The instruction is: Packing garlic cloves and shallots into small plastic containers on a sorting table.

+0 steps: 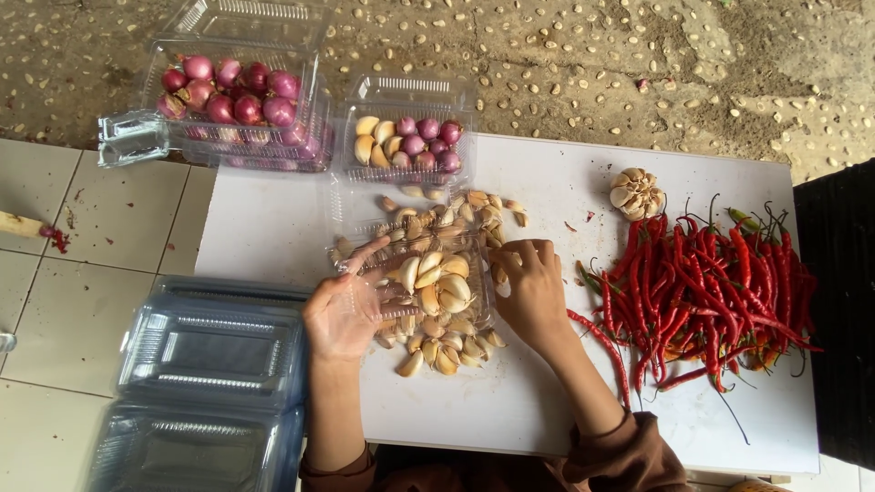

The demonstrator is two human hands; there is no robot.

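Head view: left hand holds garlic tray, fingers spread.

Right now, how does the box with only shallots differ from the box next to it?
The shallot box sits left, partly off the white board, and holds red shallots only. The mixed box sits on the board and holds garlic cloves beside smaller shallots. Both are clear plastic with lids open.

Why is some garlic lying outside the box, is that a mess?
A bit. Loose garlic cloves lie scattered on the white board around the clear box, above and below it, rather than inside. The left hand holds the box; the right hand rests beside it. The red chillies sprawl untidily too.
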